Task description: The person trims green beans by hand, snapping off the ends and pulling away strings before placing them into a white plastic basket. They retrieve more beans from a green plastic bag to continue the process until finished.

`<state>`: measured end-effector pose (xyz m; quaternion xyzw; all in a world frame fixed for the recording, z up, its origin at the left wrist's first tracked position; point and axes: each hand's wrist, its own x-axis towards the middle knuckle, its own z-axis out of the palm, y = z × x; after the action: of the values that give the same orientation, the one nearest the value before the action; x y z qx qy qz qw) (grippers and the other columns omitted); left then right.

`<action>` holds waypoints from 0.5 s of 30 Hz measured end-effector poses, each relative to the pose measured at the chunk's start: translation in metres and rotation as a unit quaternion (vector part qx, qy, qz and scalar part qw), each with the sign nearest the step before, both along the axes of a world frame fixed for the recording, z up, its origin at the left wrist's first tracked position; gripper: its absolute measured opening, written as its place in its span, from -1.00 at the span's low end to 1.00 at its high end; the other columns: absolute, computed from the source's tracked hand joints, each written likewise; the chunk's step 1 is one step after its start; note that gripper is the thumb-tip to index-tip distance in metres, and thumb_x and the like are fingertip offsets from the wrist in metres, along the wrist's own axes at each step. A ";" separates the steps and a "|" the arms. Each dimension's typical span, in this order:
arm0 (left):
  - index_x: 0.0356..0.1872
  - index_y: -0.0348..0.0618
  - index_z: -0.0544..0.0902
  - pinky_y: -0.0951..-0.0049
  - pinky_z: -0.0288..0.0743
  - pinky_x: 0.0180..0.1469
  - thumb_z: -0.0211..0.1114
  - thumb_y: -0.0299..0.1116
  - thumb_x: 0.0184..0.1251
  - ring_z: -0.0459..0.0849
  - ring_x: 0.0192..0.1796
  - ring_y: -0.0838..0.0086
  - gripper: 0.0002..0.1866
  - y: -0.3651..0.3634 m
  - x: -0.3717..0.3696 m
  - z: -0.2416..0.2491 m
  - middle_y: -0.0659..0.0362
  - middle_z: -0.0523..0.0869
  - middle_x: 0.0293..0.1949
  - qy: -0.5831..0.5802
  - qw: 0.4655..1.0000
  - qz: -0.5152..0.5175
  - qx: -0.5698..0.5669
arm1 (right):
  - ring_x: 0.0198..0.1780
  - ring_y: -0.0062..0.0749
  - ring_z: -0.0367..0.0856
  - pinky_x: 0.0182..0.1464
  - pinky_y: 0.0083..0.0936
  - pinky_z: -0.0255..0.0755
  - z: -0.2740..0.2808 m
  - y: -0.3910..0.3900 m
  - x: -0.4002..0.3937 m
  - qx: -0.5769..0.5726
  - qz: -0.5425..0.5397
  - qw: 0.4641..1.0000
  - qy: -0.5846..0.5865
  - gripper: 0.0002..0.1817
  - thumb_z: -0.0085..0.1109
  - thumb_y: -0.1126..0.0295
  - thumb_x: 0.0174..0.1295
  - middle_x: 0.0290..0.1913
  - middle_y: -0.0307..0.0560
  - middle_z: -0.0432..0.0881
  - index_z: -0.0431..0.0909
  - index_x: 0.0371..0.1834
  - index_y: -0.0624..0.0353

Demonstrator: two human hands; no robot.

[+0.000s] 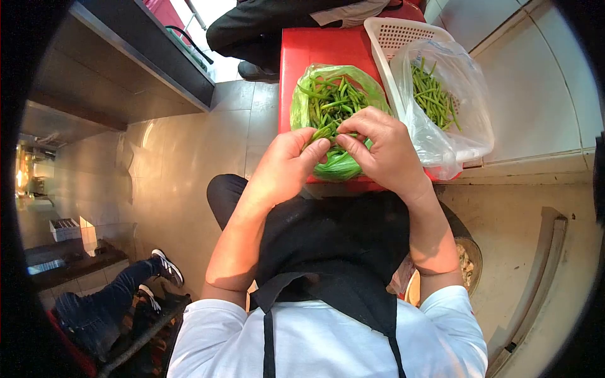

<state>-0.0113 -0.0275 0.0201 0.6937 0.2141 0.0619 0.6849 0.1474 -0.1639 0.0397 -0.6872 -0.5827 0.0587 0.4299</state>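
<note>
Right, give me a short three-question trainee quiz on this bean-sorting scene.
1. True or false: both hands, left hand and right hand, pinch one green bean together.
2. Which holds the beans under the hands: a) green plastic bag b) clear plastic bag c) metal bowl?
3. Where does the clear plastic bag lie?

Key: 1 true. 2 a. 3 in the white perforated plastic basket, beside the green bag on the red plastic stool.
</note>
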 end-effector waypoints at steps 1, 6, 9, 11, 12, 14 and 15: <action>-0.08 -0.22 0.65 0.68 0.29 -0.40 0.18 -0.27 0.64 0.39 -0.43 0.81 -0.78 0.000 0.000 0.000 0.44 0.58 -0.39 -0.007 1.000 -0.004 -0.001 | -0.24 -0.07 0.70 -0.17 -0.23 0.54 0.001 -0.001 0.001 -0.016 -0.002 1.000 0.023 -0.86 0.36 0.43 0.21 -0.31 0.06 0.66 0.69 -0.27 0.27; -0.11 -0.32 0.66 0.46 0.45 -0.24 0.21 -0.28 0.58 0.57 -0.32 0.59 -0.75 0.001 0.001 0.001 0.22 0.68 -0.38 0.008 0.999 -0.001 0.033 | -0.27 -0.06 0.71 -0.19 -0.24 0.55 0.004 -0.003 0.002 -0.055 -0.007 0.991 0.121 -0.87 0.32 0.43 0.22 -0.35 0.08 0.65 0.68 -0.30 0.29; -0.13 -0.32 0.65 0.45 0.48 -0.27 0.23 -0.29 0.57 0.56 -0.36 0.59 -0.76 0.000 0.001 0.000 0.23 0.67 -0.41 0.007 0.992 -0.002 0.125 | -0.28 -0.03 0.71 -0.20 -0.22 0.55 0.003 -0.007 0.006 -0.093 0.008 0.991 0.092 -0.86 0.30 0.41 0.24 -0.34 0.11 0.66 0.68 -0.32 0.29; -0.14 -0.30 0.64 0.46 0.47 -0.30 0.24 -0.30 0.57 0.53 -0.39 0.61 -0.77 -0.001 0.001 -0.001 0.25 0.65 -0.43 0.003 0.980 -0.007 0.199 | -0.26 -0.02 0.72 -0.18 -0.21 0.56 0.000 -0.007 0.007 -0.117 0.013 0.990 0.073 -0.85 0.29 0.40 0.26 -0.32 0.14 0.67 0.67 -0.29 0.29; -0.15 -0.31 0.64 0.42 0.49 -0.28 0.24 -0.31 0.56 0.55 -0.38 0.57 -0.78 -0.002 0.001 0.000 0.20 0.66 -0.43 0.002 0.973 -0.008 0.231 | -0.25 -0.01 0.72 -0.17 -0.20 0.56 -0.001 -0.008 0.007 -0.129 0.015 0.990 0.063 -0.85 0.28 0.40 0.28 -0.31 0.15 0.68 0.67 -0.27 0.29; -0.17 -0.33 0.63 0.37 0.51 -0.24 0.25 -0.32 0.54 0.57 -0.36 0.51 -0.78 -0.003 0.002 0.004 0.14 0.66 -0.44 0.006 0.966 -0.010 0.258 | -0.23 0.01 0.71 -0.15 -0.21 0.55 -0.001 -0.008 0.005 -0.127 0.020 0.990 0.051 -0.84 0.26 0.40 0.30 -0.30 0.18 0.68 0.65 -0.24 0.30; -0.18 -0.33 0.63 0.36 0.51 -0.23 0.24 -0.32 0.54 0.58 -0.35 0.50 -0.78 -0.003 0.002 0.007 0.11 0.66 -0.45 0.010 0.967 -0.010 0.253 | -0.22 0.02 0.71 -0.14 -0.21 0.55 -0.001 -0.008 0.004 -0.126 0.022 0.991 0.045 -0.84 0.25 0.40 0.31 -0.29 0.19 0.68 0.65 -0.22 0.30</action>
<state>-0.0095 -0.0301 0.0275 0.8471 0.1909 0.1005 0.4858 0.1509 -0.1723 0.0384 -0.7194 -0.5659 0.1725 0.3640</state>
